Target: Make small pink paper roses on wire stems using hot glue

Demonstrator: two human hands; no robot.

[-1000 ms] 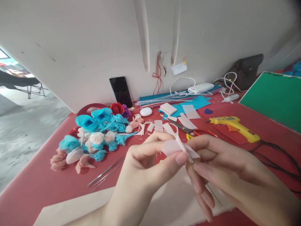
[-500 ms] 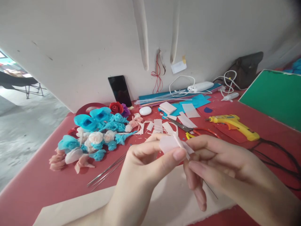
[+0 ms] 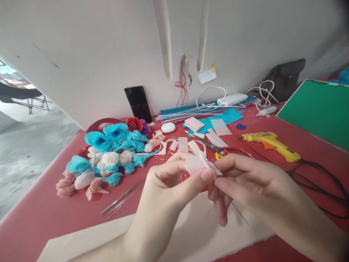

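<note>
Pale pink paper piece (image 3: 194,165) above the desk (image 3: 68,214), pinched in our left grip (image 3: 166,193); our right grip (image 3: 259,185) clasps its lower end. Sticker (image 3: 261,135) on yellow glue gun (image 3: 285,149): too small for us to read.

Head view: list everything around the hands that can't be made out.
All in the head view:
Lower end of the pale pink paper: covered by the left hand and right hand.
Upper end of the thin wire: behind the right hand; whether it joins the paper can't be told.
Part of the scissors' handles: behind the right hand.
Glue gun label: too small and blurred.
Green board: cut off by the right edge.
</note>
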